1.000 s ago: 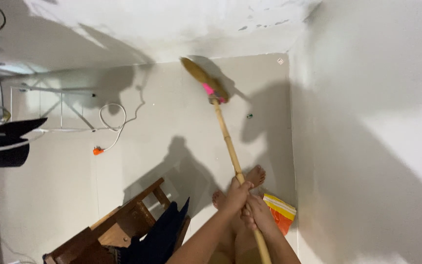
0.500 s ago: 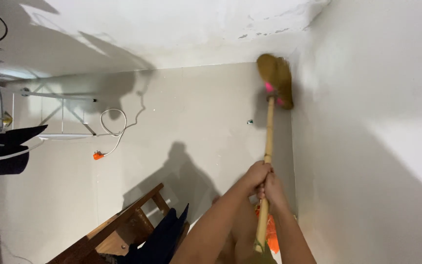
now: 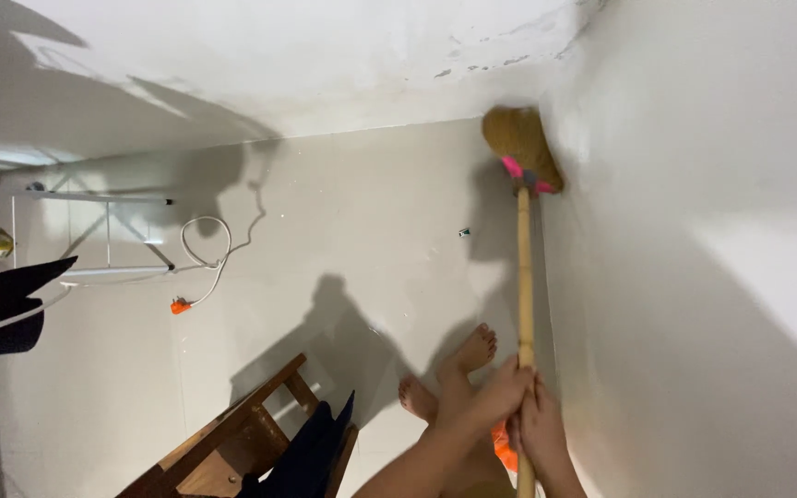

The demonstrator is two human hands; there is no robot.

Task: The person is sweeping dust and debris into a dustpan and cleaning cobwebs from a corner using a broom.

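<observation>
Wooden broom (image 3: 525,277): both hands clenched on the handle at 6 o'clock, left hand (image 3: 502,392) above right hand (image 3: 541,430). Bristle head lies at 1 o'clock in the floor (image 3: 362,240) corner against the wall (image 3: 694,277). Orange package (image 3: 505,452) shows behind the hands.

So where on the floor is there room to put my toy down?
The widest bare floor lies between the white cord and the broom. It is crowded by the wooden chair, by the rack, and by the right wall, where both hands hold the broom.
</observation>
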